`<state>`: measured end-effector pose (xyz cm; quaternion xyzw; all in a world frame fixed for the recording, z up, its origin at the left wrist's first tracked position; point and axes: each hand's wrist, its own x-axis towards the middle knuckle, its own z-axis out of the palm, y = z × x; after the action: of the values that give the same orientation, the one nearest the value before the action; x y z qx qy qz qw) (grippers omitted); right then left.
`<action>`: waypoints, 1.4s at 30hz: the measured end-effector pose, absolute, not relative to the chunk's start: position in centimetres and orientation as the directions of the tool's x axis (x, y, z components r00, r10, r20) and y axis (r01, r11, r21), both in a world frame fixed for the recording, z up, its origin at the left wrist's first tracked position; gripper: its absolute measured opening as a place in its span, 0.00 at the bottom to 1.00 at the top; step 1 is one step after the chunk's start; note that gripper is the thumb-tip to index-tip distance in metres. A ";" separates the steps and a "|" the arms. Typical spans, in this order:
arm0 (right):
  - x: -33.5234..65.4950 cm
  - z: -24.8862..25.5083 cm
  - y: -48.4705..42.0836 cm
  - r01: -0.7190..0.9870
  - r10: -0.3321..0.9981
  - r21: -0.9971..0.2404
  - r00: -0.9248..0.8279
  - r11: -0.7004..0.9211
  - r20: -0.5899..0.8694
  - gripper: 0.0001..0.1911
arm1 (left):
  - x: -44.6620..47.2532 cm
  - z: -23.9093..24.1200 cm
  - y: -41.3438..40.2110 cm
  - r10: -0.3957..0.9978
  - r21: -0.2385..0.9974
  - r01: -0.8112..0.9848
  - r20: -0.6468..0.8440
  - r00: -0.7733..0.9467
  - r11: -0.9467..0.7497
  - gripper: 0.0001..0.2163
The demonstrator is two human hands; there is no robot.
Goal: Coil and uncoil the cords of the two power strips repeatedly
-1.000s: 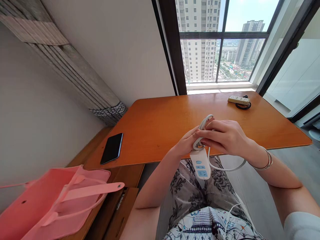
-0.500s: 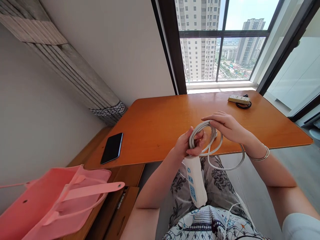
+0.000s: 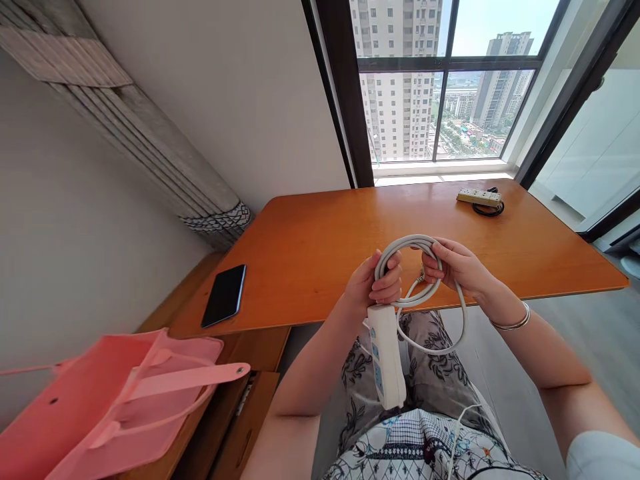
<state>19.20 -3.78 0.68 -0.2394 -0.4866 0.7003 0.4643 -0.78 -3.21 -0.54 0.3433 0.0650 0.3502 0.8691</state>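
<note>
A white power strip [image 3: 386, 357] with blue sockets hangs down over my lap. Its grey-white cable [image 3: 406, 245] is coiled in loops between my hands, just above the near edge of the orange wooden table [image 3: 320, 233]. My left hand [image 3: 373, 285] is closed around the left side of the coil, right above the strip. My right hand [image 3: 457, 265] pinches the right side of the loops, a bracelet on its wrist. One slack loop of cable droops below my right hand.
A black phone [image 3: 225, 295] lies at the table's left front corner. A beige power strip [image 3: 479, 197] with a black cord sits at the far right. A pink bag [image 3: 107, 400] stands at lower left on a wooden cabinet. A window is behind the table.
My right hand has swung round the coil, adding a loop, and now grips its right side. The strip has turned from facing me to hanging edge-on, lower over my lap.
</note>
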 end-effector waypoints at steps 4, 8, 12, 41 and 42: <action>18.8 0.7 -3.7 -0.444 0.902 -0.885 -0.425 -0.139 0.072 0.22 | -0.6 -0.5 -3.0 0.600 0.736 -0.493 0.149 0.786 0.463 0.11; 18.7 0.8 -3.6 -0.380 0.911 -0.916 -0.410 -0.129 0.041 0.23 | -0.8 -0.1 -2.7 0.589 0.783 -0.435 0.111 0.801 0.444 0.10; 18.6 0.9 -3.6 -0.335 0.929 -0.940 -0.363 -0.060 0.071 0.23 | -1.0 0.2 -2.4 0.596 0.786 -0.437 0.109 0.795 0.438 0.10; 18.7 -2.1 -3.9 -0.318 0.945 -0.948 -0.303 0.024 0.126 0.26 | -0.9 0.9 -3.2 0.756 0.671 -0.567 0.014 0.655 0.478 0.20; 18.4 -2.2 -3.9 -0.333 0.950 -0.942 -0.278 0.047 0.145 0.25 | -0.8 0.9 -3.3 0.754 0.679 -0.564 0.022 0.657 0.471 0.20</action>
<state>18.44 -3.88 -2.19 -0.3050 -0.5053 0.6194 0.5177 -0.83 -3.31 0.91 0.3358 0.1417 0.3894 0.8459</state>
